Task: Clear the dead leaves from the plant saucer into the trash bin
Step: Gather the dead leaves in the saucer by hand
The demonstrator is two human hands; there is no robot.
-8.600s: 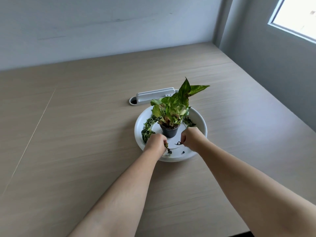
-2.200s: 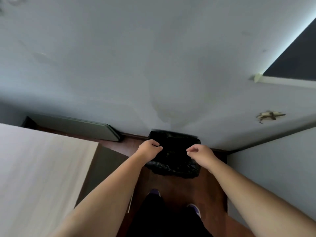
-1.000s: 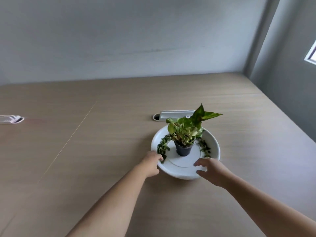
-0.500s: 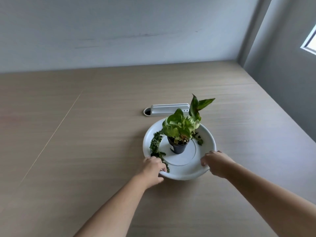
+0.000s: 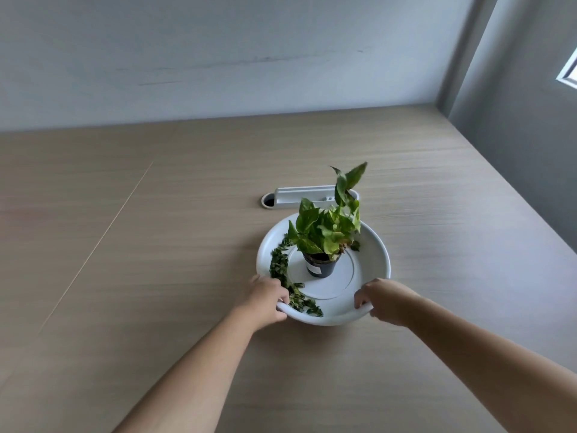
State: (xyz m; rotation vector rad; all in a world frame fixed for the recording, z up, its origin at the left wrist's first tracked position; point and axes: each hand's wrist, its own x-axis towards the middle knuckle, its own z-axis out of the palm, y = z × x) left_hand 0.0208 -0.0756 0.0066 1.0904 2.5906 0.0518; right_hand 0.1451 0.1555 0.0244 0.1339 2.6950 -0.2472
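Note:
A white round saucer (image 5: pixel 373 248) sits on the wooden table (image 5: pixel 156 245), with a small black pot (image 5: pixel 320 267) holding a green plant (image 5: pixel 324 226) at its centre. Dead dark-green leaves (image 5: pixel 282 273) lie in a curved band along the saucer's left and near-left inner rim. A single dark leaf (image 5: pixel 355 245) lies to the right of the pot. My left hand (image 5: pixel 265 296) grips the near-left rim, thumb over the edge next to the leaves. My right hand (image 5: pixel 382 298) grips the near-right rim. The trash bin is out of view.
A white cable-port cover with a round hole (image 5: pixel 301 196) is set into the table just behind the saucer. Grey walls stand behind the table and along its right side. A window corner (image 5: pixel 569 73) shows at the right edge.
Both hands have closed on the saucer's near rim. The saucer has turned clockwise, so the leaf band now reaches nearer the front. Earlier I stood with both hands over the black bin.

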